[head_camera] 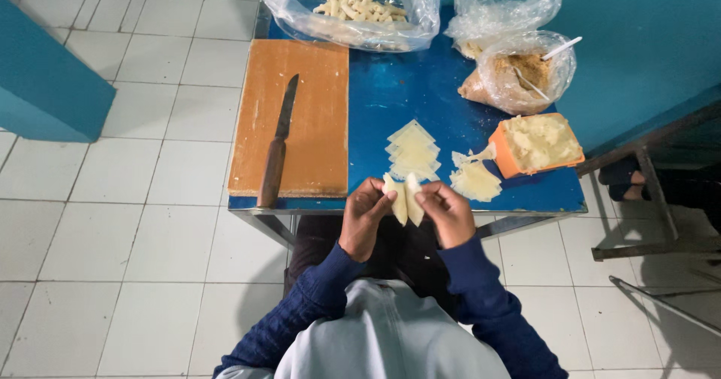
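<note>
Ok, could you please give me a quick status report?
Both hands, left and right, pinching one pale dough sheet. Sheet stack ahead. Nothing blocking.

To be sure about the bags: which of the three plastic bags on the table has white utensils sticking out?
The rightmost bag, holding brown crumbs, beside the orange tub. The other two show no utensils.

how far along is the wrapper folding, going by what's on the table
Done: a bag of rolled pieces at the table's far edge. In hand: left hand and right hand hold one pale wrapper. Left: a wrapper stack and a nearly full orange tub of filling.
</note>
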### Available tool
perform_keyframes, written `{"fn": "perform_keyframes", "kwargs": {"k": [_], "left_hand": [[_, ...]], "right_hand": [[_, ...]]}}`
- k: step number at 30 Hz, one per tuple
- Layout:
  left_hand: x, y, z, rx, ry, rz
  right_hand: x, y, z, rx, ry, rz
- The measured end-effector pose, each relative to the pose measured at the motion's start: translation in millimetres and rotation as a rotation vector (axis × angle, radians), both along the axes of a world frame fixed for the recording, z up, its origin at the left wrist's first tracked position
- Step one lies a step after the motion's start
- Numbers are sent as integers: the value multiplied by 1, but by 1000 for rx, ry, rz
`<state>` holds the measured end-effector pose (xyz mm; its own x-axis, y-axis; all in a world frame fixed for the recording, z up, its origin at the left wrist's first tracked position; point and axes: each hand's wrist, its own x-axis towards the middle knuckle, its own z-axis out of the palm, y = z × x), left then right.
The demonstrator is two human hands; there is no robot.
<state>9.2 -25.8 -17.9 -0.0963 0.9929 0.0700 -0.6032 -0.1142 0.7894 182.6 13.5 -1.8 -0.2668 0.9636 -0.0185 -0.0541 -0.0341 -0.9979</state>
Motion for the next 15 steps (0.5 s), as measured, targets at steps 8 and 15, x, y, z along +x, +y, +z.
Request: {"fn": "perform_keyframes", "kwargs": {"k": [8, 15], "left_hand": [[-12, 0, 22, 140, 27, 138], [-18, 1, 29, 22, 90, 79]], "right_hand": [[27, 31, -32, -273, 463, 15], [43, 18, 4, 435, -279, -377]]}}
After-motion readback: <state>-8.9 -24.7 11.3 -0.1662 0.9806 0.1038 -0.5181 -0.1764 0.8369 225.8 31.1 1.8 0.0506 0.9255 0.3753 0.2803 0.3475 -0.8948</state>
